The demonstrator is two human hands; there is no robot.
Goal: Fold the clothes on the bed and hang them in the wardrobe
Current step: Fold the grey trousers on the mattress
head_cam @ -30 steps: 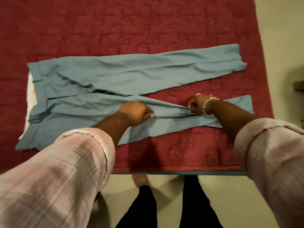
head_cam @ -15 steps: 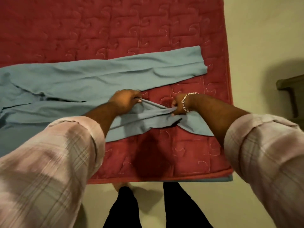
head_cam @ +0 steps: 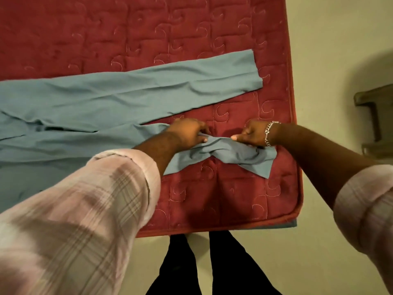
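Blue trousers (head_cam: pixel 127 90) lie spread across the red quilted bed (head_cam: pixel 148 33), legs pointing to the right. The far leg lies flat, its hem close to the bed's right edge. The near leg is bunched and twisted near its hem, and that's where both hands are. The left hand (head_cam: pixel 188 133) grips the gathered cloth from above, its fingers (head_cam: pixel 203 139) curled round a fold of it. Just to the right, the right hand (head_cam: pixel 253 134) pinches the same ridge of fabric, thumb pointing left, fingers tucked under. A small gap of red quilt shows between the two hands, above the cloth. The loose hem fans out below the right hand and rests on the bed. A silver bracelet (head_cam: pixel 269 133) sits on the right wrist. Both arms wear pale pink checked sleeves (head_cam: pixel 85 209), rolled above the wrist. Below the bed's near edge, dark-clothed legs (head_cam: pixel 180 269) stand on a pale floor (head_cam: pixel 319 262). At the far right, a dark piece of furniture (head_cam: pixel 376 116) is partly out of shot.
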